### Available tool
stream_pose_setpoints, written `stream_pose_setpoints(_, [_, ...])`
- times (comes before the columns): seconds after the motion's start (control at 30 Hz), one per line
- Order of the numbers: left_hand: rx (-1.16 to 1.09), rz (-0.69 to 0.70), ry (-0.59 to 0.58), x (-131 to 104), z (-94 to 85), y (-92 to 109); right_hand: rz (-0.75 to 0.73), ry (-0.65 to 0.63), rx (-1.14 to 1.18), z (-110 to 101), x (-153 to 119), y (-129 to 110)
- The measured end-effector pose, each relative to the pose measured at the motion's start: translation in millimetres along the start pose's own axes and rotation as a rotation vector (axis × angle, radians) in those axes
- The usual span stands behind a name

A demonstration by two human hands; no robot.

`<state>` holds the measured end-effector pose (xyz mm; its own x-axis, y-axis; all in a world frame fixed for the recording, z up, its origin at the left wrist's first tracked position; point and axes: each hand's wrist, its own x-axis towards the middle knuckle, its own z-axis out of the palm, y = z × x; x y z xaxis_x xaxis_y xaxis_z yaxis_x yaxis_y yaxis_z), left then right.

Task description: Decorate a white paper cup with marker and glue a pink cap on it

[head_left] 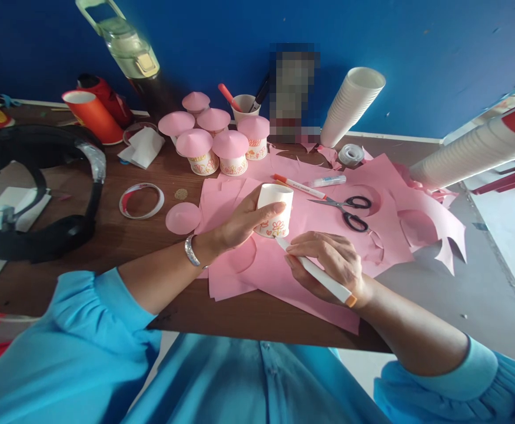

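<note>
My left hand point(251, 218) grips a white paper cup point(275, 203), its thumb across the side facing me. Red and orange flower drawings run along the cup's lower part. In my right hand point(328, 262) is a white marker pen point(316, 275) with an orange end, its tip at the cup's lower edge. Under both hands lie pink paper sheets point(235, 280). Just beyond the cup rests another marker, orange-capped point(301, 187), beside a small clear tube point(328, 181) and black-handled scissors point(349, 212).
Several decorated cups with pink cone tops point(233, 147) stand at the back. Behind are a pen cup point(246, 106), a bottle point(133, 59) and stacked white cups point(352, 106). A tape roll point(141, 201), a pink cone point(183, 218) and a black headset point(32, 250) sit left.
</note>
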<state>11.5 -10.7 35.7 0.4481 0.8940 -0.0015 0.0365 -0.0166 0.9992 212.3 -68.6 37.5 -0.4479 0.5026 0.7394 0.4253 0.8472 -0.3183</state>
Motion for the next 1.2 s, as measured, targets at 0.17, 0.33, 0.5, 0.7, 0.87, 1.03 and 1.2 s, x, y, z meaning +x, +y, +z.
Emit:
stream_pose_setpoints(0.17, [-0.076, -0.001, -0.019, 1, -2.2, -7, -0.014, 0.039, 0.034, -2, 1, 0])
stream_pose_setpoints(0.33, [-0.192, 0.016, -0.013, 6, -2.9, -13, -0.019, 0.082, 0.020, -3, 1, 0])
stream_pose_setpoints(0.5, [-0.391, -0.024, -0.003, 11, -2.2, -12, 0.002, 0.081, 0.017, -4, 1, 1])
stream_pose_setpoints(0.7, [-0.457, -0.045, -0.056, 11, -2.4, -12, 0.001, 0.092, 0.005, -3, 0, 3])
stream_pose_setpoints(0.87, [-0.343, -0.028, -0.040, 7, -6.1, -14, 0.011, 0.098, 0.004, -3, 0, 3])
stream_pose_setpoints(1.03, [-0.256, -0.032, -0.046, 6, -11.8, -19, 0.009, 0.081, -0.004, -3, 0, 4])
stream_pose_setpoints(1.2, [-0.301, -0.001, -0.108, 8, -10.0, -18, 0.029, 0.024, -0.017, -3, -1, 2])
